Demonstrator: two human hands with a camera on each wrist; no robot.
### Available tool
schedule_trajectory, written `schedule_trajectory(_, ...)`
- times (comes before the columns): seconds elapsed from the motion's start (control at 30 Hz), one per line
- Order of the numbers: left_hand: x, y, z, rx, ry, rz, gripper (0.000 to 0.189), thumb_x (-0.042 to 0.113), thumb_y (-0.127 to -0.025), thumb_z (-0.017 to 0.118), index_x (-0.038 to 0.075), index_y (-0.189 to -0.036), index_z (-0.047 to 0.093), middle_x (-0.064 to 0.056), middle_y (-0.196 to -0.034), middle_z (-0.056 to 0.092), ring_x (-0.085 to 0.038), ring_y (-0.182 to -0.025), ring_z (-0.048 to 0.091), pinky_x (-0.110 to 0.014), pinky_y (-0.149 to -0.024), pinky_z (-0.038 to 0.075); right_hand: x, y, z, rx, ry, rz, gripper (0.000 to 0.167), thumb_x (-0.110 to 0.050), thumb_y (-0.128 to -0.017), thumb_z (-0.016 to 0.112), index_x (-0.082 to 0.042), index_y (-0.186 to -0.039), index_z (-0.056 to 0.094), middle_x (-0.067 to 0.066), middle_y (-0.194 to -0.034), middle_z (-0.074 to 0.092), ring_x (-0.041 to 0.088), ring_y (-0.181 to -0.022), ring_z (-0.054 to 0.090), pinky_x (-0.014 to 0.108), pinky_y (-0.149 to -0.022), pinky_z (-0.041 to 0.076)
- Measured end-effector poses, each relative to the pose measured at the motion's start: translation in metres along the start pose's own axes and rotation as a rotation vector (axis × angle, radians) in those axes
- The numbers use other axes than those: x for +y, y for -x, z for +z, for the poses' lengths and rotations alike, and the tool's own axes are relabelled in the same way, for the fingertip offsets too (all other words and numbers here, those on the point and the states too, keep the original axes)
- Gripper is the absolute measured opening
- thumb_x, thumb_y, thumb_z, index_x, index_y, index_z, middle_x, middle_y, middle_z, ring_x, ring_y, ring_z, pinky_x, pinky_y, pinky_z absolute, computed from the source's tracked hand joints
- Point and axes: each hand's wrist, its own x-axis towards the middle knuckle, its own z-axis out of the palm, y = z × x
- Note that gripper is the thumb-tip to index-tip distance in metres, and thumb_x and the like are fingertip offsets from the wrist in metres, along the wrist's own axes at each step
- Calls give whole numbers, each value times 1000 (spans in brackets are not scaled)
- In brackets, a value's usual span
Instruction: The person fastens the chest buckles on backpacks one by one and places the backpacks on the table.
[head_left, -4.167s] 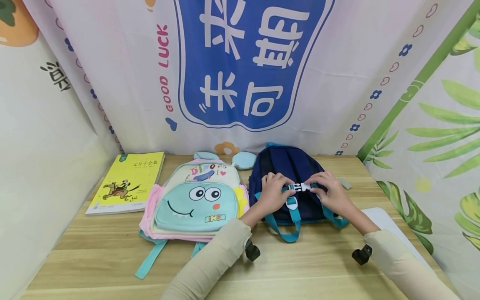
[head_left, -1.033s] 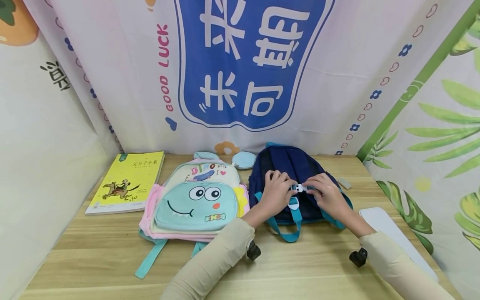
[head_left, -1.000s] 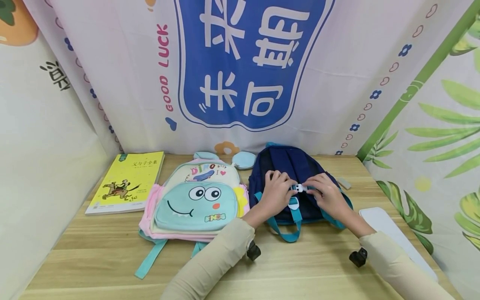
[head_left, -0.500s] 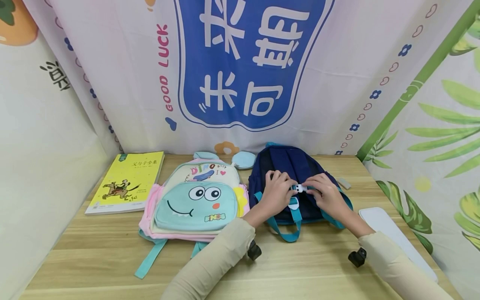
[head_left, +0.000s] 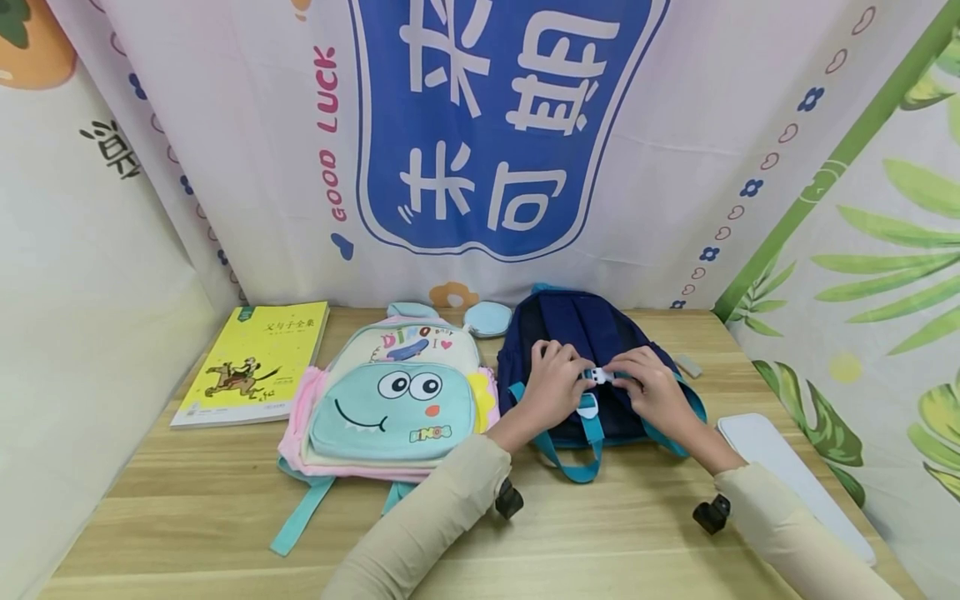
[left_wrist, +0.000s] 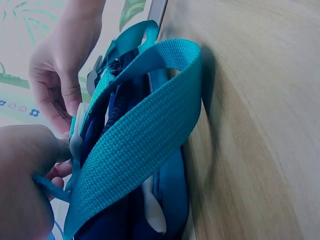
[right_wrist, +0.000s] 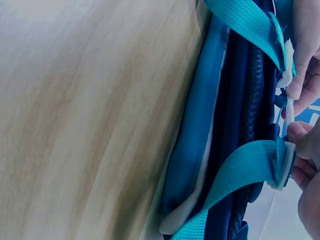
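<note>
A navy backpack [head_left: 573, 321] lies on the table with its shoulder straps facing up. Across it runs a chest strap with a white side-release buckle [head_left: 598, 376], its two halves joined. My left hand [head_left: 553, 385] pinches the buckle's left end between thumb and fingers. On the other end, my right hand [head_left: 652, 387] pinches in the same way. Just below the buckle, a white strap adjuster [head_left: 587, 406] sits on a teal shoulder strap [head_left: 581, 473]. In the right wrist view a sliver of the buckle [right_wrist: 290, 111] shows between the fingertips of both hands.
To the left lies a dinosaur backpack [head_left: 393, 412] in pink and mint, with a yellow book [head_left: 255, 358] beyond it. A white flat panel [head_left: 795, 483] rests at the right, and a small grey block [head_left: 687, 366] sits behind the right hand. Printed curtains surround the table [head_left: 592, 542].
Over the past four seconds the buckle's halves have come together and the right hand has shifted slightly left. In the last second both hands have stayed nearly still on the buckle.
</note>
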Motion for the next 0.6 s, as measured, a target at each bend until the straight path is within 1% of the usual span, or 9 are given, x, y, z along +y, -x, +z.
schedule_trajectory(0.3,0,-1,2,-3,5,1,25,34,-99,67,21,-118,76,2,-105,65,-17,-97,52,-43,-105,35,-1,1,2,10,0,9,33,22,-72,78,0,-97,77,14,-101,72,31,-99,63,32,-84,50)
schedule_trajectory(0.6,0,-1,1,-8,24,-4,25,32,-99,67,21,-119,76,1,-105,66,-18,-97,53,-43,-105,36,-2,0,2,13,-11,22,33,22,-72,77,0,-97,77,14,-101,72,30,-99,63,34,-83,51)
